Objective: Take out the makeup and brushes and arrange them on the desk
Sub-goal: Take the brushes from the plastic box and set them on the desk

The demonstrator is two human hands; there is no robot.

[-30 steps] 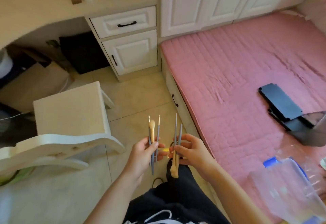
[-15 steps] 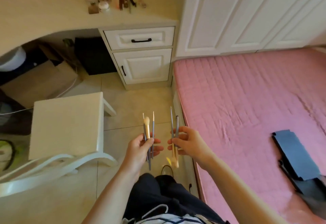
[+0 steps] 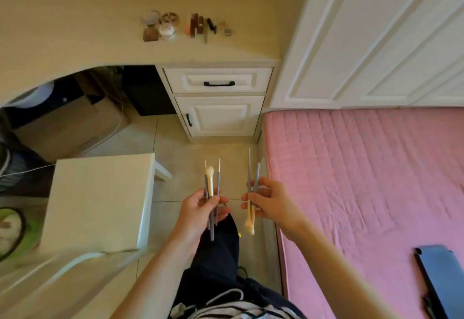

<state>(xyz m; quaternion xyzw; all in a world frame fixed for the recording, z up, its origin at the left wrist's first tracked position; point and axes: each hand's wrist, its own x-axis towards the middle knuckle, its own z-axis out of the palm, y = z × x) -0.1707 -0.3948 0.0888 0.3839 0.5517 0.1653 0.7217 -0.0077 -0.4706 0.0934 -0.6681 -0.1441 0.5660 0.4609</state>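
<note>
Hands drew apart, tabletop [image 3: 75, 30] nearer.
I see left hand [image 3: 198, 208] fingers pinching brushes [image 3: 210, 185]; right hand [image 3: 270, 200] fingers pinching more brushes [image 3: 251, 208], short of the tabletop.

The left hand [image 3: 198, 212] grips a few brushes [image 3: 210, 183], tips up, above the floor. At its three o'clock, apart from it, the right hand [image 3: 272, 203] pinches other brushes [image 3: 256, 180], one fluffy head hanging down. At twelve o'clock the desk [image 3: 75, 30] carries makeup [image 3: 165, 27] in a loose row. A stool [image 3: 100, 200] stands at nine o'clock, a pink bed [image 3: 364, 180] at three.
</note>
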